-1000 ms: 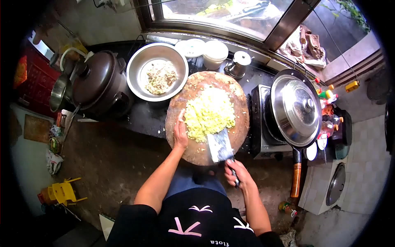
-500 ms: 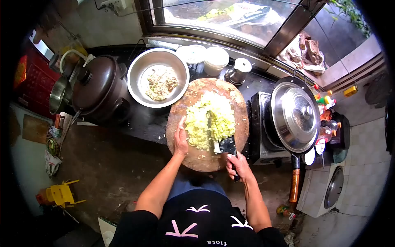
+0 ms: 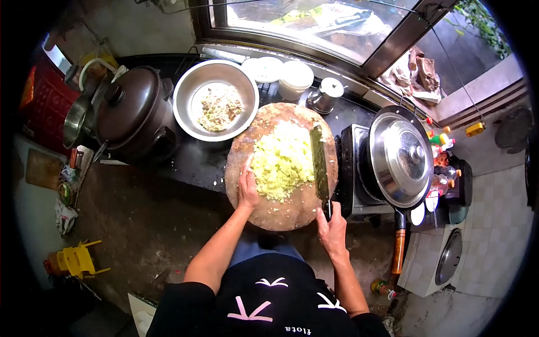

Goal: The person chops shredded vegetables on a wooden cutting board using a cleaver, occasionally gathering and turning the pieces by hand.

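A round wooden chopping board point(image 3: 241, 151) carries a heap of finely chopped pale yellow-green vegetable point(image 3: 283, 163). My right hand point(image 3: 333, 230) is closed round the black handle of a cleaver point(image 3: 320, 160). The cleaver's blade stands on the board along the heap's right side, apart from most of it, with bits stuck to its face. My left hand point(image 3: 247, 188) has its fingers stretched out against the heap's left edge and holds nothing. Behind the board's left side, a steel bowl point(image 3: 185, 106) contains a brownish minced mixture point(image 3: 219, 109).
At the left stands a dark lidded pot point(image 3: 126, 106). A lidded wok point(image 3: 400, 160) sits on the stove point(image 3: 356, 185) at the right, its wooden handle pointing toward me. White tubs point(image 3: 295, 78) and a metal canister point(image 3: 325, 95) line the window side. Bottles point(image 3: 443, 174) stand beyond the wok.
The cleaver has moved from within the heap to its right side, turning more upright in view. My right hand moved slightly along with it. The heap is gathered leftward; my left hand stays.
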Demonstrator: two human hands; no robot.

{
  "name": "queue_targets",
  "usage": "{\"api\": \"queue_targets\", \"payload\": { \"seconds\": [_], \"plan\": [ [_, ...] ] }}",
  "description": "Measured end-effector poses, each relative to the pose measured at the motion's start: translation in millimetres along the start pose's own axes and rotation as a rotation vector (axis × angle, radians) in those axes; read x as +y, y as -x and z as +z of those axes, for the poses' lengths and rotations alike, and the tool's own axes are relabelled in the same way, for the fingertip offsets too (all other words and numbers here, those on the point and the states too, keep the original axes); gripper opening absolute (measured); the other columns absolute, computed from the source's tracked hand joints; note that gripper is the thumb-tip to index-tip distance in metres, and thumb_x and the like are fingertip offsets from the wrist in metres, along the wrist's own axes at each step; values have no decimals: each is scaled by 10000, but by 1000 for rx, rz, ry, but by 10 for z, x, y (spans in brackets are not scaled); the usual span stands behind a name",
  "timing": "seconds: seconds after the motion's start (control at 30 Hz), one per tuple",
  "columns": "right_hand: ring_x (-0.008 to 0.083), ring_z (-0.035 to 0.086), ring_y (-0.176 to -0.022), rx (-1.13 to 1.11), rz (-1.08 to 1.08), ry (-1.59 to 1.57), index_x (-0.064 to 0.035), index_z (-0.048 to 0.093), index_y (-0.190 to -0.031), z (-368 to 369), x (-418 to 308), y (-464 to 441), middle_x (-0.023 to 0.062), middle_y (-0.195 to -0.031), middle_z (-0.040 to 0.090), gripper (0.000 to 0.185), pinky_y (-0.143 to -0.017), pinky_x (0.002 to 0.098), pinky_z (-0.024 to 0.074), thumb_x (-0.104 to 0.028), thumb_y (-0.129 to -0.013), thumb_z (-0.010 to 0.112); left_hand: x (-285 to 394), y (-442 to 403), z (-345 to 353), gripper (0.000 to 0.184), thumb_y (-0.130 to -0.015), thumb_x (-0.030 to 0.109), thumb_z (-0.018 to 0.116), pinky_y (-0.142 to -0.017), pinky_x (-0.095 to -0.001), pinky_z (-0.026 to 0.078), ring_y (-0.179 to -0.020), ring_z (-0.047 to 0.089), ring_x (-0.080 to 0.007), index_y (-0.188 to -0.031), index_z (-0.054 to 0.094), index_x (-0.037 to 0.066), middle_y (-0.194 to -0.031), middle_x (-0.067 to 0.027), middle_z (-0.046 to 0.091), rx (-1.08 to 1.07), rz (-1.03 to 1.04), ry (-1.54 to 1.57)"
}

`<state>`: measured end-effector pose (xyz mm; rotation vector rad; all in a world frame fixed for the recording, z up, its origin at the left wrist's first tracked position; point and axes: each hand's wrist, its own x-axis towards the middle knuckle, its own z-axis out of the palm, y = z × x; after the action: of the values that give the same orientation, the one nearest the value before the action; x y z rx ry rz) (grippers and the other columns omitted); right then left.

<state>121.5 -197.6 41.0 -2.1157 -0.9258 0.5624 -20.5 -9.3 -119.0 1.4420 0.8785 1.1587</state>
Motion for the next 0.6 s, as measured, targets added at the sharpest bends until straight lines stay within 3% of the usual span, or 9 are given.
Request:
{"api": "queue_targets", "payload": {
  "seconds": [0.13, 0.17, 0.2, 0.27, 0.37, 0.47, 0.6],
  "plan": [
    [471, 595, -730, 25, -104, -75, 5, 474, -1057, 282, 76, -121, 279, -802, 602, 234, -624, 440, 476, -170, -951, 586, 20, 1, -4, 552, -1048, 343, 269, -1136, -392, 279, -1360, 406, -342, -1398, 429, -54, -1427, -223, 466, -7, 16, -77],
    [496, 587, -760, -148, 62, 87, 11, 463, -1066, 391, 189, -197, 302, -824, 601, 265, -641, 456, 476, -200, -956, 580, 38, 6, -9, 542, -1043, 337, 281, -1133, -399, 282, -1359, 406, -356, -1394, 437, -46, -1425, -228, 468, -9, 25, -116],
    [505, 590, -799, -229, -2, 78, 11, 453, -1058, 416, 166, -271, 310, -840, 605, 286, -663, 473, 473, -226, -958, 577, 26, 41, -18, 541, -1044, 336, 280, -1134, -400, 283, -1358, 406, -357, -1394, 437, -45, -1426, -229, 466, -23, 19, -121],
    [511, 585, -830, -246, 102, 29, 13, 452, -1052, 305, 56, -218, 316, -853, 603, 299, -690, 487, 466, -246, -960, 570, -21, -13, -33, 539, -1045, 335, 279, -1134, -401, 284, -1357, 407, -360, -1395, 436, -43, -1428, -231, 464, -32, 24, -133],
    [423, 583, -684, -35, -39, -135, 7, 462, -1007, 359, -7, -81, 267, -733, 572, 298, -635, 460, 456, -253, -946, 596, 167, -22, -24, 527, -1033, 314, 301, -1129, -401, 291, -1355, 410, -365, -1396, 435, -44, -1428, -240, 461, -14, 29, -132],
    [517, 586, -866, -239, 47, 42, 9, 464, -1061, 589, 285, -242, 317, -869, 610, 283, -696, 499, 464, -233, -959, 570, -1, 31, -21, 517, -1015, 282, 323, -1115, -401, 306, -1340, 424, -372, -1401, 426, -48, -1422, -243, 467, -8, 50, -132],
    [389, 590, -612, -126, -58, -31, 5, 458, -1006, 482, 87, -119, 250, -729, 583, 264, -583, 457, 452, -201, -941, 610, -102, 34, -53, 518, -1015, 278, 323, -1105, -396, 318, -1328, 436, -372, -1405, 420, -50, -1419, -241, 472, 7, 55, -173]
  ]
}}
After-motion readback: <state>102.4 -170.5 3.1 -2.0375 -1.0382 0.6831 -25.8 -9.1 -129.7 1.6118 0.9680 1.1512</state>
